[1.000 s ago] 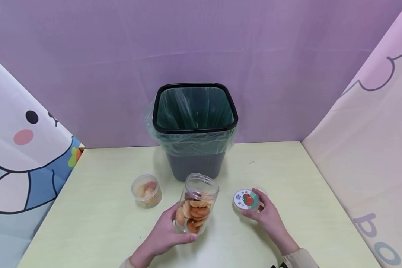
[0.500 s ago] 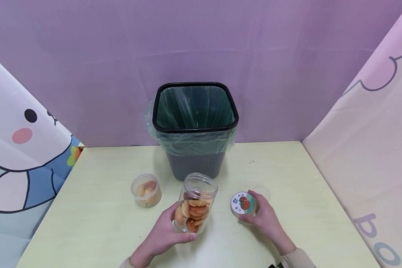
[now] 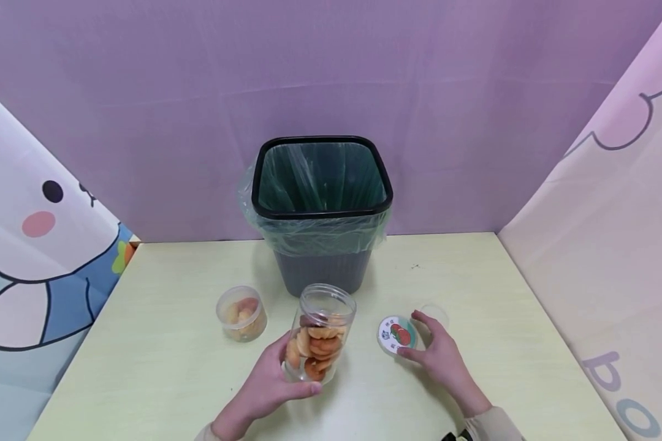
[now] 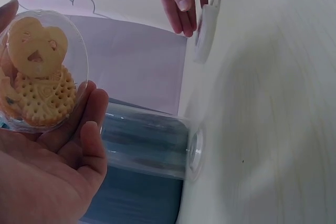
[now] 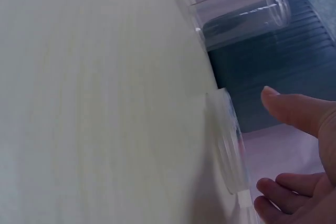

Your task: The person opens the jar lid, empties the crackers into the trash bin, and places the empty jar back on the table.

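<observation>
My left hand [image 3: 276, 383] holds a clear round jar of biscuits [image 3: 320, 349], tilted, with its mouth uncovered. Through its round bottom, the left wrist view shows a bear-shaped biscuit [image 4: 39, 45] and a dotted biscuit [image 4: 47, 95]. My right hand [image 3: 441, 355] hovers beside a round lid [image 3: 396, 335] with a red fruit picture, lying on the table. In the right wrist view, my thumb [image 5: 294, 111] and fingers stand apart from the lid. An unfilled clear jar [image 5: 239, 17] stands upright before the bin in both wrist views; the head view does not show it distinctly.
A grey bin [image 3: 322, 263] with a black rim and green liner stands at the back of the pale table [image 3: 160, 343]. A small clear tub [image 3: 241, 327] with biscuits sits left of it. A clear disc [image 3: 436, 315] lies behind my right hand.
My right hand has shifted the printed lid slightly left and nearer, set it down, and loosened its grip. The biscuit jar in my left hand has drifted slightly left.
</observation>
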The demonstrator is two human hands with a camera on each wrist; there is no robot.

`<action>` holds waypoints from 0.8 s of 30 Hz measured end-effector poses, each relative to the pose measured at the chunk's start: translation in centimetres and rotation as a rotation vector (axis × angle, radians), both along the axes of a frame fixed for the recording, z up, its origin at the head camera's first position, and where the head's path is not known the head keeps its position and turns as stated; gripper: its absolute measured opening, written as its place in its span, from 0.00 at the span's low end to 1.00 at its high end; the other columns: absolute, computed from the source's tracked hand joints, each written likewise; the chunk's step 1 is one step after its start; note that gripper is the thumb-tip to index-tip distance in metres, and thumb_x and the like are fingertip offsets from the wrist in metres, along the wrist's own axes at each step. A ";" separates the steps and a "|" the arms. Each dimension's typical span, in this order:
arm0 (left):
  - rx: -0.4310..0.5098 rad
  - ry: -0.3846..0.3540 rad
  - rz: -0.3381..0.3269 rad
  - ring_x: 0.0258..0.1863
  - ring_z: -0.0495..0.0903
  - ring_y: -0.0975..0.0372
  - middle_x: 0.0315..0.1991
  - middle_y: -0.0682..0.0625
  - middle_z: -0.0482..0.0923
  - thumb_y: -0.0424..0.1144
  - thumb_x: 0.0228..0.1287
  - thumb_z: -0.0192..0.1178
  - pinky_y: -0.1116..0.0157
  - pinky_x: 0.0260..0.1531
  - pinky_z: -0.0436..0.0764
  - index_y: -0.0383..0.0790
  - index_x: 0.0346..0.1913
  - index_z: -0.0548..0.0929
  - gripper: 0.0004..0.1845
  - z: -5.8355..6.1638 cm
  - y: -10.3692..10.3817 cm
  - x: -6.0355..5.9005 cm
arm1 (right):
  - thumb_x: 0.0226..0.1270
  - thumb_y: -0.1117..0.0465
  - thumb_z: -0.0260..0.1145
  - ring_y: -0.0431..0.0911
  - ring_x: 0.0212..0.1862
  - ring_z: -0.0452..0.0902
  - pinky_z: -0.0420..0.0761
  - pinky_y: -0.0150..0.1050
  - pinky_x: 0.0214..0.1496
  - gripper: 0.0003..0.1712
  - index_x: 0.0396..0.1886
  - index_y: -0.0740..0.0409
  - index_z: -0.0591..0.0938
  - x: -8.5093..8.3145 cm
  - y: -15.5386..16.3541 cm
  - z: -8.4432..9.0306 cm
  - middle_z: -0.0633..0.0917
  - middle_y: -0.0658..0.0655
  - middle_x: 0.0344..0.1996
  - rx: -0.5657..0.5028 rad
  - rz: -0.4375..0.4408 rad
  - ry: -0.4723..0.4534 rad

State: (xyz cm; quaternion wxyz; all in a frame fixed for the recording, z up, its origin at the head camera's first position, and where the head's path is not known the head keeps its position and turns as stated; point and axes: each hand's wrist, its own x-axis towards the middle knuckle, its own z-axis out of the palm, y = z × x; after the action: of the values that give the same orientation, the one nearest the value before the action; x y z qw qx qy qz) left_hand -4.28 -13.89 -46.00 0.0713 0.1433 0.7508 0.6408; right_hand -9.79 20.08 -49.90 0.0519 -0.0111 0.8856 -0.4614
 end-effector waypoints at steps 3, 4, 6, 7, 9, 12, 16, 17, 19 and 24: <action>-0.004 0.005 0.005 0.57 0.78 0.57 0.57 0.56 0.81 0.39 0.46 0.80 0.63 0.60 0.72 0.50 0.67 0.73 0.42 0.0 -0.1 0.0 | 0.49 0.60 0.81 0.66 0.72 0.57 0.57 0.63 0.70 0.51 0.72 0.63 0.66 0.1 0.2 0.3 0.69 0.64 0.70 -0.069 0.002 0.007; -0.007 0.009 0.007 0.57 0.78 0.57 0.57 0.56 0.81 0.39 0.46 0.80 0.63 0.60 0.72 0.50 0.67 0.73 0.42 0.0 -0.2 0.0 | 0.50 0.61 0.81 0.66 0.72 0.57 0.58 0.62 0.70 0.50 0.72 0.63 0.67 0.1 0.3 0.4 0.70 0.64 0.70 -0.097 0.006 0.016; -0.015 0.025 0.011 0.57 0.78 0.57 0.56 0.56 0.81 0.39 0.46 0.80 0.63 0.60 0.72 0.50 0.67 0.73 0.42 0.0 -0.3 0.0 | 0.51 0.62 0.80 0.64 0.72 0.58 0.59 0.61 0.70 0.48 0.72 0.63 0.67 0.2 0.4 0.7 0.71 0.63 0.69 -0.146 0.017 0.039; -0.013 0.029 0.012 0.57 0.78 0.57 0.56 0.55 0.81 0.39 0.46 0.79 0.63 0.60 0.72 0.50 0.67 0.73 0.41 0.1 -0.3 0.0 | 0.52 0.62 0.80 0.63 0.72 0.58 0.59 0.61 0.70 0.47 0.71 0.63 0.68 0.2 0.5 0.8 0.71 0.63 0.69 -0.158 0.021 0.050; -0.014 0.034 0.018 0.56 0.79 0.57 0.55 0.55 0.81 0.38 0.45 0.80 0.63 0.59 0.73 0.49 0.66 0.74 0.41 0.2 -0.4 0.1 | 0.54 0.63 0.79 0.60 0.73 0.58 0.59 0.60 0.71 0.45 0.71 0.63 0.68 0.2 0.6 1.1 0.72 0.62 0.68 -0.187 0.032 0.076; -0.008 0.045 0.026 0.55 0.79 0.57 0.55 0.54 0.82 0.37 0.45 0.80 0.63 0.59 0.73 0.48 0.65 0.74 0.41 0.4 -0.7 0.1 | 0.56 0.62 0.77 0.59 0.72 0.59 0.60 0.59 0.70 0.43 0.70 0.61 0.69 0.2 0.6 1.8 0.72 0.62 0.68 -0.206 0.043 0.115; -0.019 0.080 0.048 0.55 0.79 0.58 0.56 0.53 0.81 0.37 0.46 0.79 0.64 0.59 0.72 0.45 0.66 0.74 0.41 0.8 -1.2 0.1 | 0.58 0.64 0.76 0.57 0.71 0.62 0.63 0.57 0.70 0.40 0.70 0.60 0.70 -0.1 0.5 2.8 0.73 0.61 0.68 -0.215 0.053 0.143; -0.026 0.090 0.056 0.56 0.79 0.58 0.56 0.53 0.81 0.37 0.46 0.79 0.64 0.59 0.72 0.44 0.66 0.74 0.41 0.9 -1.4 0.1 | 0.59 0.64 0.75 0.57 0.71 0.62 0.64 0.56 0.69 0.40 0.70 0.60 0.70 -0.2 0.5 3.1 0.73 0.61 0.68 -0.212 0.054 0.148; -0.044 0.101 0.080 0.56 0.78 0.59 0.56 0.54 0.81 0.37 0.46 0.79 0.64 0.59 0.72 0.44 0.66 0.74 0.41 1.1 -1.8 0.1 | 0.62 0.63 0.74 0.56 0.70 0.64 0.66 0.54 0.69 0.38 0.70 0.61 0.70 -0.6 0.5 3.6 0.74 0.60 0.67 -0.204 0.054 0.156; -0.054 0.143 0.112 0.58 0.77 0.60 0.58 0.52 0.79 0.35 0.47 0.79 0.67 0.59 0.71 0.44 0.67 0.73 0.41 1.9 -3.1 -0.1 | 0.70 0.59 0.68 0.55 0.66 0.70 0.71 0.47 0.65 0.30 0.68 0.63 0.72 -1.6 0.2 5.1 0.77 0.61 0.63 -0.191 0.045 0.192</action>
State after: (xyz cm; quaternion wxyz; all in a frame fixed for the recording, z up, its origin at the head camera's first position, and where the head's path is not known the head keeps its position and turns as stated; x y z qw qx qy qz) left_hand -4.34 -17.02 -44.13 -0.0146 0.1445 0.7778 0.6115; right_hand -11.37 20.31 -44.78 -0.0241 -0.0802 0.8380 -0.5393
